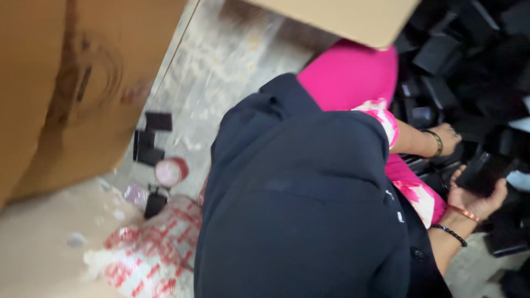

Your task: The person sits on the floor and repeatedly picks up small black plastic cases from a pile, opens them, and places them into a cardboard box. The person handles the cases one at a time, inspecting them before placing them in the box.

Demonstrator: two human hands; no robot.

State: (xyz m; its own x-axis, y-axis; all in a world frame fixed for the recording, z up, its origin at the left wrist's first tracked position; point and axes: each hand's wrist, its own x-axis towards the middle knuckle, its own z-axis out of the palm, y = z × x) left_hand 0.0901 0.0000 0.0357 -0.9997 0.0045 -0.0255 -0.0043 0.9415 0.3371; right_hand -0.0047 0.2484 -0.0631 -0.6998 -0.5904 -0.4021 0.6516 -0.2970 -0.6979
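My right hand (pixel 476 200) is at the right edge, palm up and closed around a small black box (pixel 481 172); its wrist carries an orange bangle and a black bead bracelet. Just above it, my left hand (pixel 446 138), with a green-gold bangle and a ring, reaches down onto a pile of black boxes (pixel 441 52). Its fingers are partly hidden, so its grip is unclear. A dark navy garment (pixel 298 198) and pink clothing (pixel 348 74) fill the middle of the view.
A large cardboard box (pixel 61 88) stands at the left and a cardboard flap (pixel 353 16) hangs at the top. On the concrete floor (pixel 221 66) lie a few small black boxes (pixel 149 140), a round pink-red object (pixel 171 171) and a white bag with red print (pixel 149 256).
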